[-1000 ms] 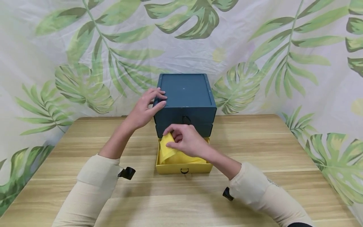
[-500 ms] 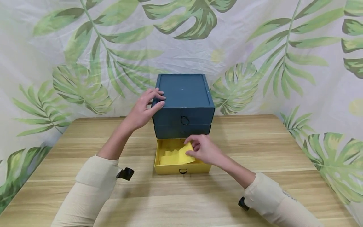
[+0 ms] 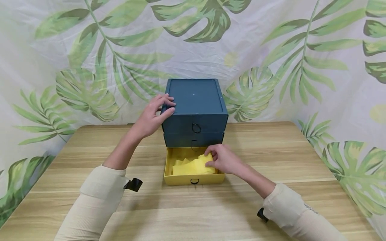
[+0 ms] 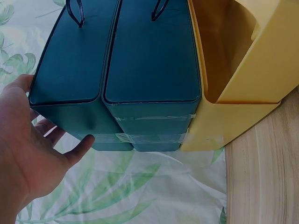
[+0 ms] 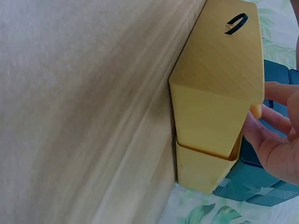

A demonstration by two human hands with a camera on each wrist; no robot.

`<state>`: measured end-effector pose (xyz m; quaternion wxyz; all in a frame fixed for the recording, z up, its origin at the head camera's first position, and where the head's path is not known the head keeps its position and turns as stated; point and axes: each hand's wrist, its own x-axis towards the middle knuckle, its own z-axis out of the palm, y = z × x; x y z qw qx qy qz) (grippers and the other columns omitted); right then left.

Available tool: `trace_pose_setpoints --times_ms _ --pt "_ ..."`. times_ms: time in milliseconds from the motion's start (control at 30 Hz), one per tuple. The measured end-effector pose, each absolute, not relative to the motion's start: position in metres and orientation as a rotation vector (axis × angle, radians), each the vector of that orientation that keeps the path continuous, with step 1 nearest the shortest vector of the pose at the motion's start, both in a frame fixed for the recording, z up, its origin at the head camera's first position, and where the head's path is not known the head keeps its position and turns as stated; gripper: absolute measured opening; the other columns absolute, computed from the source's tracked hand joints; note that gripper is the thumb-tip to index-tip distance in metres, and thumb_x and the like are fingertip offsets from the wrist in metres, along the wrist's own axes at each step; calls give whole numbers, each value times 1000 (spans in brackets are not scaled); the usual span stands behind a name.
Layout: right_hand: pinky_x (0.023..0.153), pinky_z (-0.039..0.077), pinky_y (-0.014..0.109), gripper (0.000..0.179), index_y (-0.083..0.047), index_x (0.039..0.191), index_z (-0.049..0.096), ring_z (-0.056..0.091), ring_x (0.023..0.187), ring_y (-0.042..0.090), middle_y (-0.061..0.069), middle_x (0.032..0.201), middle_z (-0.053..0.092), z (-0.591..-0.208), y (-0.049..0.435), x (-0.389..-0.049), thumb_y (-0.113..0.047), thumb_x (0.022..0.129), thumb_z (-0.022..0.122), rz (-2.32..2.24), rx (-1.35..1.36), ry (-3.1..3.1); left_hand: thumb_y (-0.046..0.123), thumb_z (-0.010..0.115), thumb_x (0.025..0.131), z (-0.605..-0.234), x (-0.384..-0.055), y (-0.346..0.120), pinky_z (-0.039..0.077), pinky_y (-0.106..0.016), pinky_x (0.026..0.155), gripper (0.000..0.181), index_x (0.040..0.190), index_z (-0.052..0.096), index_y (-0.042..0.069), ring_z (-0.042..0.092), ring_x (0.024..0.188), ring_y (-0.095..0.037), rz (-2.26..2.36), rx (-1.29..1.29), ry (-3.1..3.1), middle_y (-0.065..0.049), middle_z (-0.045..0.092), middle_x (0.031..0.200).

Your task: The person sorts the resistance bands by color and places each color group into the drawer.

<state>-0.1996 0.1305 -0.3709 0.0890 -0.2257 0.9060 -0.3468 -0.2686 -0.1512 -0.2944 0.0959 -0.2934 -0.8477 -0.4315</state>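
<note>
A stack of dark blue drawer boxes (image 3: pixel 194 97) stands over a yellow drawer (image 3: pixel 179 181), which is pulled out at the bottom. Inside that drawer lies a soft yellow cloth (image 3: pixel 191 169), bunched and partly folded. My right hand (image 3: pixel 225 160) pinches the cloth's right end between thumb and fingers, just above the drawer's right side. In the right wrist view, a bit of yellow shows at the fingers of my right hand (image 5: pixel 282 135). My left hand (image 3: pixel 153 115) rests on the stack's upper left edge, fingers spread over the top; the left wrist view shows its thumb along the side.
The stack sits on a wood-grain table (image 3: pixel 187 214) near its back edge. A leaf-patterned curtain (image 3: pixel 259 33) hangs behind. Black loop handles mark the drawer fronts, such as the top blue loop (image 3: pixel 196 128). Clear tape (image 4: pixel 154 137) runs along the stack's side.
My right hand has moved right along the drawer with the cloth's end, which has gone from the left side to the right. The left hand has stayed on the stack.
</note>
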Motion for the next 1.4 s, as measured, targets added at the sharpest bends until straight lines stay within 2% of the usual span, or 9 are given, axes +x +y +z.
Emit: trace_pose_setpoints --times_ms 133,267,367,500,700,900,1033,1200,1400 --pt "63 48 26 27 1 111 74 53 61 12 3 73 61 -370 130 -198 -6 86 84 -886 -661 2759 15 55 108 -295 -269 -151 34 -64 114 25 122 64 -3 24 156 -30 -1276 -869 -2511 -19 49 150" --pt "67 52 29 30 2 113 75 56 68 17 10 90 69 -368 127 -195 -6 86 84 -710 -738 2837 15 55 108 -295 -269 -151 34 -64 114 25 122 64 -3 25 156 -30 -1275 -869 -2509 -19 49 150" --pt "76 57 34 30 1 115 75 64 87 24 14 109 70 -366 125 -188 -5 86 83 -649 -785 2885 15 55 108 -295 -269 -151 34 -64 114 25 122 64 -3 25 156 -30 -1281 -871 -2505 -19 49 150" --pt "84 60 38 28 -3 114 76 67 104 32 12 114 69 -364 124 -176 -6 88 83 -712 -909 2929 14 55 108 -295 -269 -151 34 -64 114 24 122 64 -3 25 156 -30 -1283 -874 -2499 -19 49 149" --pt "72 58 24 12 -3 102 75 65 81 16 5 91 69 -372 118 -153 -3 90 79 -933 -1264 2848 14 56 107 -297 -269 -151 35 -63 114 24 122 64 -3 26 155 -30 -1270 -872 -2499 -19 50 149" --pt "60 51 15 18 1 108 74 54 58 -5 -5 71 68 -386 108 -139 -11 96 75 -950 -1091 2625 14 56 107 -297 -270 -151 34 -63 114 24 122 64 -3 26 155 -30 -1278 -864 -2490 -19 49 149" --pt "59 52 16 21 4 116 70 59 59 -2 -2 75 71 -399 104 -137 -10 100 69 -980 -980 2548 14 56 107 -299 -271 -151 34 -63 114 24 121 64 -3 25 155 -29 -1274 -859 -2490 -18 49 150" --pt "62 55 20 12 1 111 67 70 65 12 5 80 72 -412 104 -138 -6 105 59 -1219 -872 2458 14 56 107 -299 -272 -151 34 -63 114 23 121 65 -3 26 155 -29 -1267 -862 -2484 -18 50 149" --pt "65 58 21 10 -1 104 69 73 70 18 8 83 74 -419 102 -140 -7 104 61 -1340 -844 2471 13 56 107 -299 -271 -151 34 -63 114 22 120 65 -3 27 155 -29 -1279 -864 -2477 -19 51 148"
